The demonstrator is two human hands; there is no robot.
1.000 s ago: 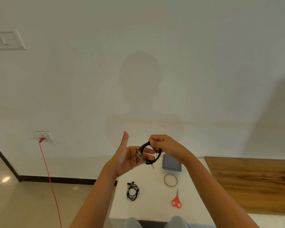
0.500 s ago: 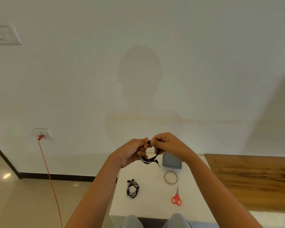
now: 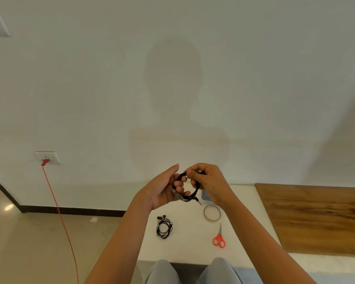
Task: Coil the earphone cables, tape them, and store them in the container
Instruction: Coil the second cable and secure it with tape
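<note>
A black coiled earphone cable (image 3: 190, 196) is held in the air above the white table (image 3: 193, 242). My left hand (image 3: 164, 189) grips its left side, with fingers through the loop. My right hand (image 3: 207, 181) pinches the top of the coil, and the plug end sticks out below. A second black earphone coil (image 3: 164, 228) lies on the table below my hands. A clear tape roll (image 3: 212, 213) lies to its right. The grey container (image 3: 204, 196) is mostly hidden behind my right hand.
Red-handled scissors (image 3: 219, 238) lie near the table's front right. A wooden board (image 3: 316, 218) adjoins the table on the right. A red cord (image 3: 57, 212) hangs from a wall socket (image 3: 47, 157) at the left. My knees (image 3: 191, 271) show at the bottom edge.
My left hand was open with the thumb up; it has closed onto the coil. Both hands now hold the coil close together, and the view has tilted slightly.
</note>
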